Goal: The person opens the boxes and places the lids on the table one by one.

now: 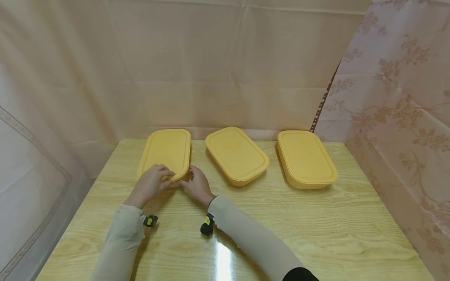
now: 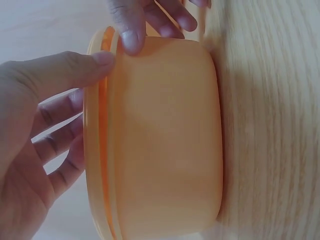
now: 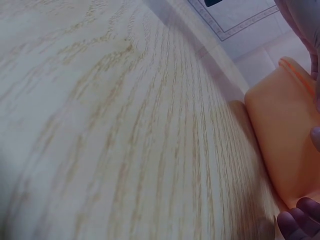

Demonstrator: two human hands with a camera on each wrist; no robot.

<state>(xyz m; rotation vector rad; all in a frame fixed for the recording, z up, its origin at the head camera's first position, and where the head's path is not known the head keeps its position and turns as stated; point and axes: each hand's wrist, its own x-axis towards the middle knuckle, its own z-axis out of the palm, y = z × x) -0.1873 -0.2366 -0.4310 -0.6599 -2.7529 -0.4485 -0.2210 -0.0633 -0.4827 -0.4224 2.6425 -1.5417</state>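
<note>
The leftmost yellow box sits on the table with its flat yellow lid on top. In the left wrist view a narrow gap runs between the lid's edge and the box's rim. My left hand pinches the lid at its near edge, thumb at the rim and the other fingers over the top. At the near right corner my right hand holds the box, its thumb on the front wall just below the rim and its fingers around the side. Only fingertips of the right hand show in the right wrist view.
Two more lidded yellow boxes stand on the wooden table, a slanted one in the middle and another to the right. A beige curtain hangs behind, and a floral cloth borders the right side.
</note>
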